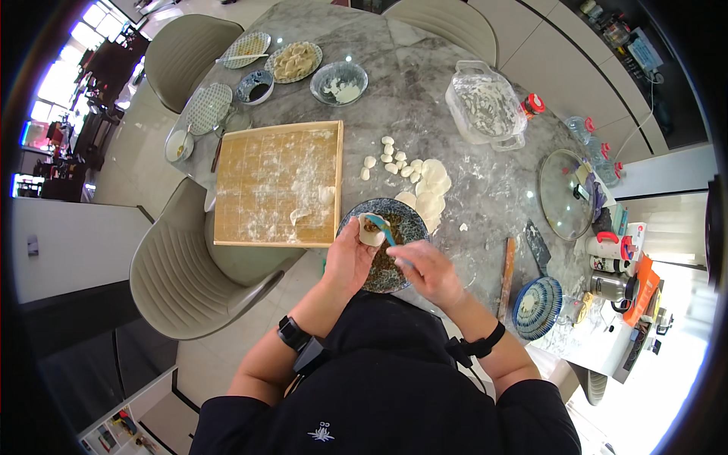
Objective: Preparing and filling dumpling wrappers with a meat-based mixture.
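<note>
My left hand [348, 259] cups a round dough wrapper [372, 235] that has some brown filling on it. In my right hand [433, 273] is a blue spoon [384, 226], its tip resting on the filling in the wrapper. Both hands are above a dark speckled bowl [419, 220] that holds minced filling [382, 273]. Just beyond the bowl lie overlapping flat dough wrappers [431, 200] and several small dough pieces [391, 168]. To the left, a floured wooden board [267, 182] bears two pale, folded dough pieces [300, 215].
A floury glass dish [488, 108], a glass lid [566, 196], a rolling pin [506, 278], a cleaver [537, 245] and a blue striped bowl [537, 310] are to the right. At the back left stand a plate of dumplings [294, 61] and a flour bowl [339, 84]. Chairs [187, 273] surround the marble table [398, 108].
</note>
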Demonstrator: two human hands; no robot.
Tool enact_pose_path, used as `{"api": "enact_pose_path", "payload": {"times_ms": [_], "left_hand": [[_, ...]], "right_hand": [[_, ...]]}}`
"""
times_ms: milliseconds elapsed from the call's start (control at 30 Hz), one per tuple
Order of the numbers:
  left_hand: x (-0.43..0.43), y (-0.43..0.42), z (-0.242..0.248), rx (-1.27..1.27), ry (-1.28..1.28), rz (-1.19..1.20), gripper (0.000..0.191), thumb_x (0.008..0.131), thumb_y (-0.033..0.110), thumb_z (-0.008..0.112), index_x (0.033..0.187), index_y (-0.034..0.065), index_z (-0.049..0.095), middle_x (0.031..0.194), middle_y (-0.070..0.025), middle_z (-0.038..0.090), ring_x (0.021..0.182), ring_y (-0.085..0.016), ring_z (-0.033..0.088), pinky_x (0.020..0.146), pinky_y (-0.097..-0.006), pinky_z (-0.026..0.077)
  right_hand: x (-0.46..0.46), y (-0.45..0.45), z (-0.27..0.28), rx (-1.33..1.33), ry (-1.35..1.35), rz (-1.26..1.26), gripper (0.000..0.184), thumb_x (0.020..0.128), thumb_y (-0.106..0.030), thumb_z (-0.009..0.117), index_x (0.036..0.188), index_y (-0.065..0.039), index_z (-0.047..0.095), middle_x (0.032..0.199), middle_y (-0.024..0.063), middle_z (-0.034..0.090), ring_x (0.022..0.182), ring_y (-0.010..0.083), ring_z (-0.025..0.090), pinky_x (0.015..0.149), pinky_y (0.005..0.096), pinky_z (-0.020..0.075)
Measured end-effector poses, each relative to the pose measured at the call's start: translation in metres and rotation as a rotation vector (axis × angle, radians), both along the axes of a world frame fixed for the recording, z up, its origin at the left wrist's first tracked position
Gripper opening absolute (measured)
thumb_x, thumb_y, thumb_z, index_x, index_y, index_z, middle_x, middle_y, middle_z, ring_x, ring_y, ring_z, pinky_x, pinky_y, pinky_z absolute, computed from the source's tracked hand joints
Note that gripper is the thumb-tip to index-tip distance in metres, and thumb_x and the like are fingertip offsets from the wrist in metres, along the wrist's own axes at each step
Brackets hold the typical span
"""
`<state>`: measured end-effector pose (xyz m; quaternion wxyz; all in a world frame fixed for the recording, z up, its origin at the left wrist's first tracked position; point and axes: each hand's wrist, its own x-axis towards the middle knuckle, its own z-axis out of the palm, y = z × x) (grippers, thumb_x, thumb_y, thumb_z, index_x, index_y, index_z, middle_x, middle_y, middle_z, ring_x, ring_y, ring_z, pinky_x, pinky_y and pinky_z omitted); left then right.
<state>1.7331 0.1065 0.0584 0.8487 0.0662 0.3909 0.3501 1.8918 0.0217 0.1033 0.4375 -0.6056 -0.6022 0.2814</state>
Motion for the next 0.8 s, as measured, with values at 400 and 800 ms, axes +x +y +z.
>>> {"api": "enact_pose_path", "payload": {"times_ms": [400,800], "left_hand": [[0.013,0.008,0.013,0.108,-0.081,0.049,0.038,0.104,0.030,0.034,0.124,0.0016,0.051,0.122,-0.0088,0.058,0.114,-0.018,0.053,0.099,-0.0327,0.041],[0.015,0.005,0.018,0.136,-0.107,0.045,0.044,0.104,0.033,0.033,0.130,0.0009,0.047,0.127,-0.0077,0.055,0.119,-0.018,0.051,0.104,-0.0320,0.038]], "right_hand": [[0.013,-0.010,0.010,-0.126,0.437,-0.168,0.019,0.092,-0.005,0.060,0.109,-0.004,0.066,0.090,0.0074,0.065,0.070,0.0109,0.058,0.062,0.0231,0.0474],[0.021,-0.002,0.015,-0.274,0.782,-0.362,0.025,0.097,-0.018,0.057,0.114,0.000,0.062,0.086,0.0055,0.065,0.069,0.0070,0.054,0.064,0.0224,0.0462]]}}
